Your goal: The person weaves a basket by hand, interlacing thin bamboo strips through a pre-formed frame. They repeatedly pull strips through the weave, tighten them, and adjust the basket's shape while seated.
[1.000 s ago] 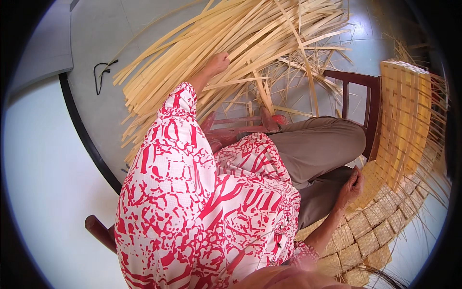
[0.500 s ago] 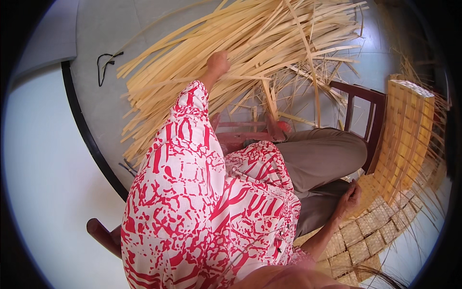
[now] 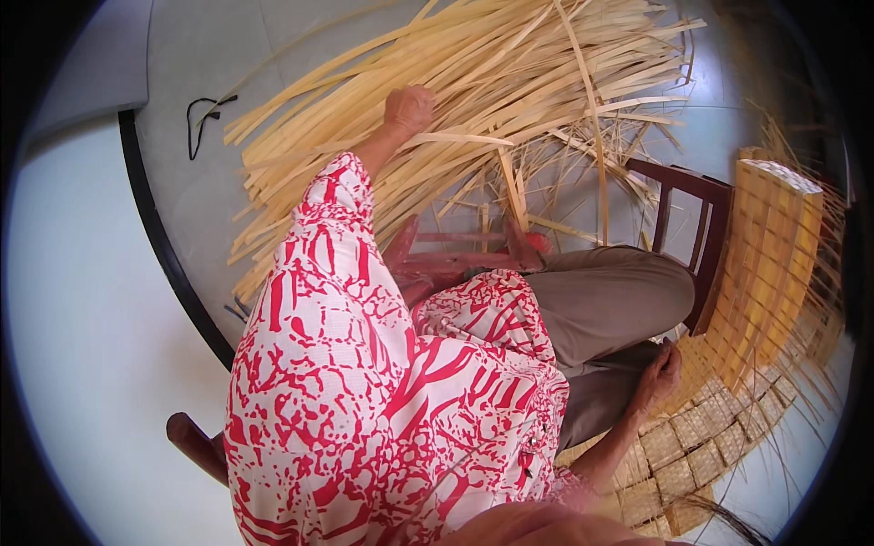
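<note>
Fingers of left hand [image 3: 410, 107] curled over pale strips [image 3: 510, 82] on the floor [image 3: 202, 200], can't tell if gripping; right hand [image 3: 667, 369] loosely curled too, contents hidden. Strips look light, springy (edges maybe splintery), best pinched flat near an end. Left arm [image 3: 378, 150] stretched forward, right arm [image 3: 621, 443] lower, beside the woven mat [image 3: 701, 428].
</note>
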The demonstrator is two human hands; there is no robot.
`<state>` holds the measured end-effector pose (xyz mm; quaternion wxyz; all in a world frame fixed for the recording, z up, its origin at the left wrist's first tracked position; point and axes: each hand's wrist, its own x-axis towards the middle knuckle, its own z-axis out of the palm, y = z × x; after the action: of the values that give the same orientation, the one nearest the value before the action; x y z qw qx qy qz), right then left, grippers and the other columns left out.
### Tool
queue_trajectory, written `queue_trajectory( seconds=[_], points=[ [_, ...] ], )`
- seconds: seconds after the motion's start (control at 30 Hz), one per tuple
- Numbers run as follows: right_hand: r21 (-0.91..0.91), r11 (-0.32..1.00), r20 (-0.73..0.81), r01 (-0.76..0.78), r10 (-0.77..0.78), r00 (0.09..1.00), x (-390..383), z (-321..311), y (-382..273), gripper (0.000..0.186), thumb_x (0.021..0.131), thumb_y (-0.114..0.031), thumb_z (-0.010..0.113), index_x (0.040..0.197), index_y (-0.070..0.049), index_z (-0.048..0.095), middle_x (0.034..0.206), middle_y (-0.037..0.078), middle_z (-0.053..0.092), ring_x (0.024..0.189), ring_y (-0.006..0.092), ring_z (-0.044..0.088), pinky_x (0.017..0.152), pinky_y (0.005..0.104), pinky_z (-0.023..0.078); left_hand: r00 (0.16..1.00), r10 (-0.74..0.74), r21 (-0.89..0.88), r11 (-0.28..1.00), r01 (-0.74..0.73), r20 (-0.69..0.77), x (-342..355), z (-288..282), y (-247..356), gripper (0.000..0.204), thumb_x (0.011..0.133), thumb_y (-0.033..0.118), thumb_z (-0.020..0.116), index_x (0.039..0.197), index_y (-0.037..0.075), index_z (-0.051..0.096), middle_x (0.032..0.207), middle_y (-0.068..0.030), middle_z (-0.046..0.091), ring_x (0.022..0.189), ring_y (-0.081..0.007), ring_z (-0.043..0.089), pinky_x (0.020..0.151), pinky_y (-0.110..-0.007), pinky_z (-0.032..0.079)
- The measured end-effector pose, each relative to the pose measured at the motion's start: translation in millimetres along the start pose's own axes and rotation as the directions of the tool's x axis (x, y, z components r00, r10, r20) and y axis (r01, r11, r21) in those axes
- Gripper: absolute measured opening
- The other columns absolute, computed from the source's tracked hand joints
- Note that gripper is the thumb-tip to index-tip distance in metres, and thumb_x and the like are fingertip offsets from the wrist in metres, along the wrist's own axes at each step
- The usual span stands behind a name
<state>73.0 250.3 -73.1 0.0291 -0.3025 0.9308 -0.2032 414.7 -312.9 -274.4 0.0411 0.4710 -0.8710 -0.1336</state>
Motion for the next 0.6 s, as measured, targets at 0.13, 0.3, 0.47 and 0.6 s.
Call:
queue_trajectory(
  seconds=[0.13,0.3,0.47,0.6],
  points=[
    [0.039,0.998,-0.031,0.053,-0.052,0.998,2,9,5,0.02,0.101,-0.013,0.058,0.108,-0.001,0.071,0.099,0.015,0.073,0.089,0.0304,0.07,0.078,0.0386,0.054,0.955,-0.159,-0.513,0.815,0.27,0.25,9,-32,-4,0.017,0.091,0.021,0.062,0.092,0.005,0.067,0.084,-0.0137,0.073,0.069,-0.0254,0.071,0.058,-0.037,0.056],
    [0.055,0.997,-0.078,0.058,-0.054,0.995,-3,12,-7,0.019,0.1,-0.014,0.058,0.106,-0.001,0.071,0.097,0.016,0.072,0.086,0.0328,0.069,0.077,0.0406,0.053,0.783,0.066,-0.672,0.561,0.483,0.618,14,-95,26,0.014,0.097,0.016,0.06,0.102,0.002,0.062,0.085,-0.0089,0.069,0.065,-0.0139,0.066,0.059,-0.027,0.056],
    [-0.005,0.997,-0.09,0.078,-0.078,0.993,3,14,-15,0.02,0.1,-0.014,0.058,0.107,0.0,0.07,0.099,0.017,0.072,0.087,0.035,0.068,0.078,0.0419,0.053,0.891,-0.078,-0.459,0.835,0.303,0.447,30,-59,14,0.01,0.087,0.012,0.063,0.093,0.006,0.069,0.086,-0.0135,0.072,0.072,-0.0212,0.071,0.058,-0.035,0.056],
    [-0.021,1.0,-0.12,0.021,-0.024,0.992,-16,10,5,0.021,0.101,-0.015,0.057,0.107,0.001,0.07,0.098,0.019,0.071,0.087,0.0352,0.068,0.077,0.0418,0.053,0.959,-0.154,-0.049,0.984,0.17,0.239,33,-55,3,0.028,0.081,0.016,0.062,0.106,0.007,0.071,0.107,-0.0202,0.071,0.102,-0.0392,0.067,0.085,-0.048,0.054]
  ],
)
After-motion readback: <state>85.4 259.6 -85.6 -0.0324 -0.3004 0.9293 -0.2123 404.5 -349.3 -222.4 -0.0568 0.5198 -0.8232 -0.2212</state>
